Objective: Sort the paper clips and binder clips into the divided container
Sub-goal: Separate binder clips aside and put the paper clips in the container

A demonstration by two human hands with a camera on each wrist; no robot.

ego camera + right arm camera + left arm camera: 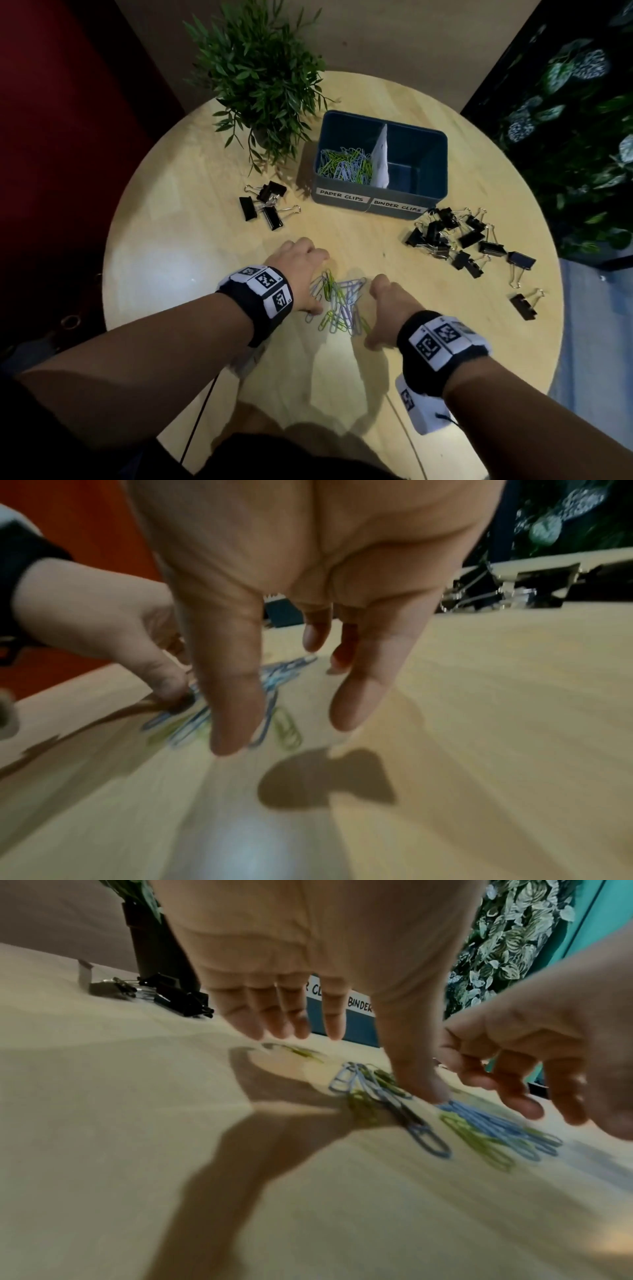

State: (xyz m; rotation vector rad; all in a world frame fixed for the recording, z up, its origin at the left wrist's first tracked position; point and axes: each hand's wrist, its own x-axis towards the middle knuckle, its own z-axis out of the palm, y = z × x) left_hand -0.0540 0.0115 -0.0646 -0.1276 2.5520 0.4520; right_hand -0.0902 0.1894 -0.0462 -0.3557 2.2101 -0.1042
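Two hands flank a loose pile of paper clips (339,305) on a round wooden table (191,192). The left hand (301,274) spreads its fingers wide, thumb tip pressing on the pile's left edge; the right hand (387,308), fingers relaxed and holding nothing, hovers just beside the pile's right edge. Beyond them stands the divided container (380,202), more paper clips in its left compartment. Binder clips (455,240) lie scattered to its right, a smaller group of binder clips (263,205) to its left, near a potted plant (263,68).
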